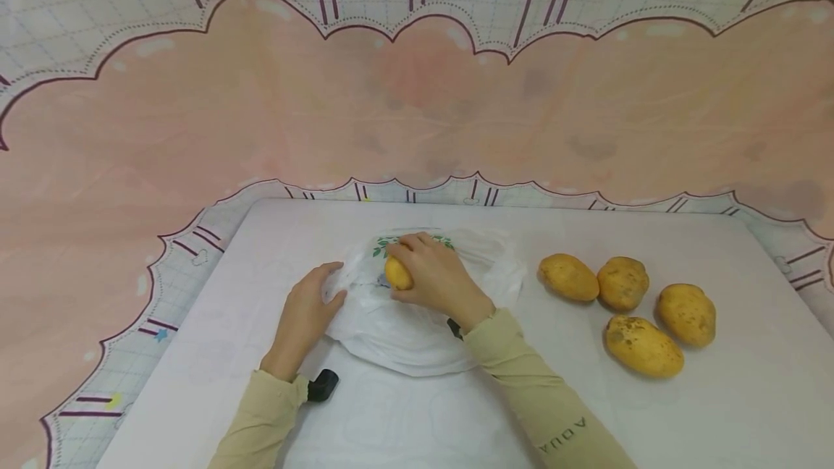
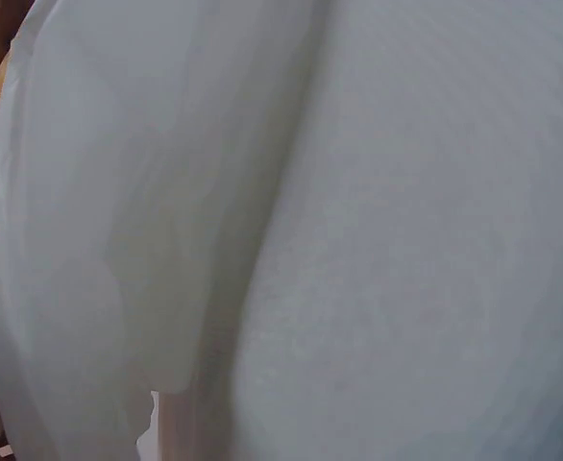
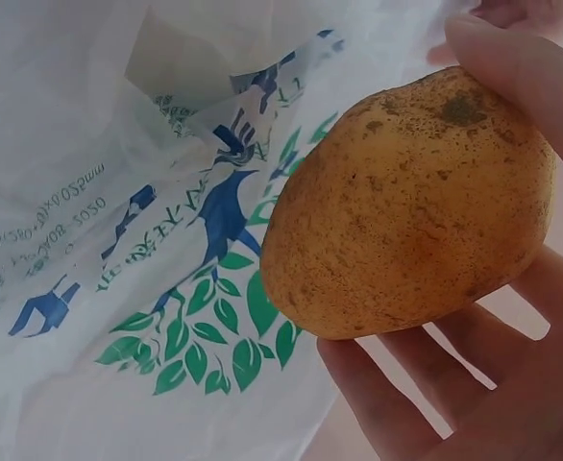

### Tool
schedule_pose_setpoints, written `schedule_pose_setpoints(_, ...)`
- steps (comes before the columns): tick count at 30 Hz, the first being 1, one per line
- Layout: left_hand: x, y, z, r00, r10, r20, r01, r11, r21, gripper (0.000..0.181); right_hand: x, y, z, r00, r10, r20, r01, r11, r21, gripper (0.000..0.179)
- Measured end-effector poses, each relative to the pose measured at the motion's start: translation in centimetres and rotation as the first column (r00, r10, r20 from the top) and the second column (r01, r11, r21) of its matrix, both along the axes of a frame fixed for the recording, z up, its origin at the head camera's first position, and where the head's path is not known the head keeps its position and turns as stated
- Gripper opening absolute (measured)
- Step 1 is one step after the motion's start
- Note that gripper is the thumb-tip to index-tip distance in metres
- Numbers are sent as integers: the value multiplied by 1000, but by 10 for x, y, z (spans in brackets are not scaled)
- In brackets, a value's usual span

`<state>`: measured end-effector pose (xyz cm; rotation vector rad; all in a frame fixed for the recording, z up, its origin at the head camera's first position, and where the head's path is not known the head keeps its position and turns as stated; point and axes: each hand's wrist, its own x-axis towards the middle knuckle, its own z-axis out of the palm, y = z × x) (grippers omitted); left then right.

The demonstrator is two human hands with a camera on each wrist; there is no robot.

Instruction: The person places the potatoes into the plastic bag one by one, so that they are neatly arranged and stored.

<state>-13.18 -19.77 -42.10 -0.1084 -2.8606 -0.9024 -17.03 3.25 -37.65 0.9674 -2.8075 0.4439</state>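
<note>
My right hand [image 1: 436,273] grips a yellow potato [image 3: 411,206] over the white plastic bag [image 1: 404,346], thumb on one side and fingers on the other. Brown specks and a dark patch mark the potato's skin. Behind it, in the right wrist view, the bag shows green leaves and blue lettering. At the bag's left edge, my left hand [image 1: 302,317] holds the thin film, its thumb and forefinger spread apart. White film [image 2: 89,192] fills much of the left wrist view and hides most of that hand's grasp.
Several more potatoes lie grouped to the right of the bag, among them one at the left [image 1: 568,277] and one nearest the front [image 1: 643,347]. All rest on a white table [image 1: 215,353]. A patterned cloth [image 1: 417,114] hangs behind and around the table.
</note>
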Motion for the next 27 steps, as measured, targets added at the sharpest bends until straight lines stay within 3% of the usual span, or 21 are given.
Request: schedule_pose_setpoints(27, -1, 2, 3, 1000, 3, 21, -2, 1000, -16, 50, -18, -20, -12, 996, -49, 78, 46, 998, 45, 68)
